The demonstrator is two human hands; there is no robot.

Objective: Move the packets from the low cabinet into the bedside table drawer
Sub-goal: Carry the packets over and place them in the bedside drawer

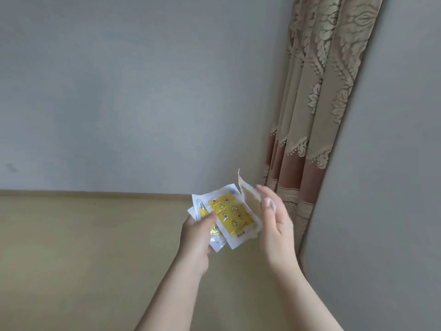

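Left hand: the left hand [199, 231] is up in front of the chest, thumb clamped down over a fanned stack of packets [230, 217], the other fingers curled out of sight beneath it.
Packets: yellow printed sachets in clear-white wrappers, overlapping like a hand of cards, held in the air above a beige surface [83, 247] that meets the grey wall [131, 91].
Loose packet: one pale packet [249, 199] stands on edge at the right side of the fan, tipped up and leaning against the right fingers.
Right hand: the right hand [274, 223] is just right of the stack, fingers extended and held loosely together, palm facing the packets; it looks to be steadying the upright one, though I can't tell for sure whether it pinches it.
Key relation: the fan's long axis runs from the left thumb up and away to the right, so the stray packet sits straight between the two hands, nearer the right.
Call: squaring that packet into the stack looks like the right hand's job.
Destination: no drawer, cabinet or bedside table in view, only a patterned curtain [322, 103] at the right.
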